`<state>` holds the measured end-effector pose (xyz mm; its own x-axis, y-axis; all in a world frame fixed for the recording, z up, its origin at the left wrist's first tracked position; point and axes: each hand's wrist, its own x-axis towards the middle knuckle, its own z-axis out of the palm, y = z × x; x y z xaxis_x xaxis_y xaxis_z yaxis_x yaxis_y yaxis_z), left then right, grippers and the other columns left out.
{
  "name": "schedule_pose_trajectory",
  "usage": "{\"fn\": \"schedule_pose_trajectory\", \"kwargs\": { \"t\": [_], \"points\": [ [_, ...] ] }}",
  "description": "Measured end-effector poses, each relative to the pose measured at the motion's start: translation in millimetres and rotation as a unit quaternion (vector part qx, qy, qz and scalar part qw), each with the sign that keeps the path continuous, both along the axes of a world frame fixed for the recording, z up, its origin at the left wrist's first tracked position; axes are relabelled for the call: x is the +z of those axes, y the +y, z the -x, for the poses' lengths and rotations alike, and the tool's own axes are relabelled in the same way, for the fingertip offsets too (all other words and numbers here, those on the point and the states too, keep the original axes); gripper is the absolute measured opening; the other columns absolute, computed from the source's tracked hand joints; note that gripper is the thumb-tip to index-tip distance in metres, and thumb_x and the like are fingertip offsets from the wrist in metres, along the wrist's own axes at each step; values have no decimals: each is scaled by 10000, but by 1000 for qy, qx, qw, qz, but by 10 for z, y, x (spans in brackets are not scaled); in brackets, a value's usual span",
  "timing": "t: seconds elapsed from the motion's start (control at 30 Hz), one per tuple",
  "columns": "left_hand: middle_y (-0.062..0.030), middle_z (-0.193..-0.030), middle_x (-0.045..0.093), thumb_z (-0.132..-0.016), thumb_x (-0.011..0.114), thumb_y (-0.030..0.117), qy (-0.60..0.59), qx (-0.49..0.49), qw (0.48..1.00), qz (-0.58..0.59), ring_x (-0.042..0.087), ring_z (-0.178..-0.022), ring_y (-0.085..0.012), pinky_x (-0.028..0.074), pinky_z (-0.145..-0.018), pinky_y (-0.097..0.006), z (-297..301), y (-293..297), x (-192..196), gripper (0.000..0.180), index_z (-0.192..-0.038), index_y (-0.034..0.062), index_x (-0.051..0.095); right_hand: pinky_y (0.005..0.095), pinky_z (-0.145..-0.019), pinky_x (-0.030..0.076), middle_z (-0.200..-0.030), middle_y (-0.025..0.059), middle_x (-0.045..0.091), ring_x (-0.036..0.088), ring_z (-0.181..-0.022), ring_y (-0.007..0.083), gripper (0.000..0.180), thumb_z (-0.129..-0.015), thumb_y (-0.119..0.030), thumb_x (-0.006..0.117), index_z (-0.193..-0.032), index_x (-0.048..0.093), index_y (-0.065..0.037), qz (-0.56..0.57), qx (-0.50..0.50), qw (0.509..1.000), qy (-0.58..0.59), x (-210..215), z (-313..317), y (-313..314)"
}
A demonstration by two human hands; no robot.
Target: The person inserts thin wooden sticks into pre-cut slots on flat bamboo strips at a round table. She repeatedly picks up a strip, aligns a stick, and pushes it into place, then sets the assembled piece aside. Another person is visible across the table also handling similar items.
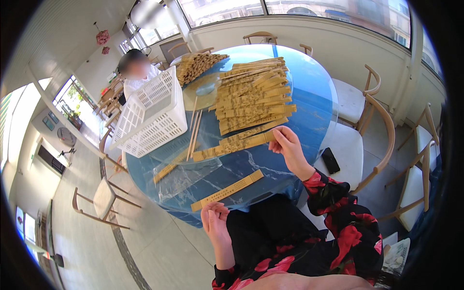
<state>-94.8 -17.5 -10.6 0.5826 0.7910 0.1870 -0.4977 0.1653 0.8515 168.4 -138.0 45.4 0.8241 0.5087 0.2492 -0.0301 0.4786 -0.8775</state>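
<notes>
My right hand (288, 148) pinches the right end of a yellow-brown paper chopstick sleeve (237, 145) with dark printing. That sleeve lies at the near edge of a broad pile of similar sleeves (253, 96). Nearer to me, a single sleeve (227, 191) rests slanted by the table's front edge. Just below its left end is my left hand (216, 227), palm turned up and fingers loosely bent, with nothing visible in it. Several bare wooden chopsticks (195, 128) lie left of the pile.
A white slotted plastic basket (153, 116) stands tilted at the left of the round blue table (314, 87). Behind it is another heap of sleeves (198, 67). Clear plastic film (188, 179) covers part of the near left. A person (137, 72) sits across; a phone (330, 161) lies on a chair.
</notes>
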Motion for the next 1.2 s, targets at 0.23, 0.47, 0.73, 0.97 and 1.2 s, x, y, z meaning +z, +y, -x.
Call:
{"fn": "schedule_pose_trajectory", "kwargs": {
  "t": [0.23,0.47,0.73,0.97,1.2],
  "points": [
    [-85,-1045,610,-1043,468,208,52,41,997,39,598,-923,-166,495,-851,-318,446,-115,-202,224,-1155,32,550,227,-560,427,-729,64,654,566,-612,83,213,-1016,-246,551,-998,599,-39,45,-153,984,-84,513,-1859,398],
    [-78,-1009,632,-1009,532,106,107,49,993,-9,615,-912,-150,504,-833,-283,530,-178,-136,162,-1134,16,581,247,-577,464,-750,56,676,609,-637,99,256,-1018,-214,528,-1172,617,-30,93,-273,945,-155,662,-2036,654],
    [-76,-993,672,-851,696,24,299,58,859,-411,628,-916,-187,493,-819,-293,-28,115,284,153,-1004,25,686,391,-616,473,-768,74,650,623,-687,277,159,-964,-132,537,-1075,647,-104,116,-101,835,-528,345,-623,1018],
    [-85,-997,657,-784,738,60,335,110,716,-603,612,-927,-298,506,-820,-385,-372,377,310,206,-980,22,687,406,-665,522,-835,55,677,658,-812,271,170,-861,-121,626,-1024,673,-128,92,73,751,-650,-264,-12,1232],
    [-88,-961,657,-781,717,18,319,144,719,-601,619,-915,-295,506,-810,-384,-453,522,224,171,-947,20,672,393,-719,512,-848,82,684,641,-822,311,160,-911,-191,632,-998,707,-79,130,178,795,-565,-260,-61,1157]
  ]
}}
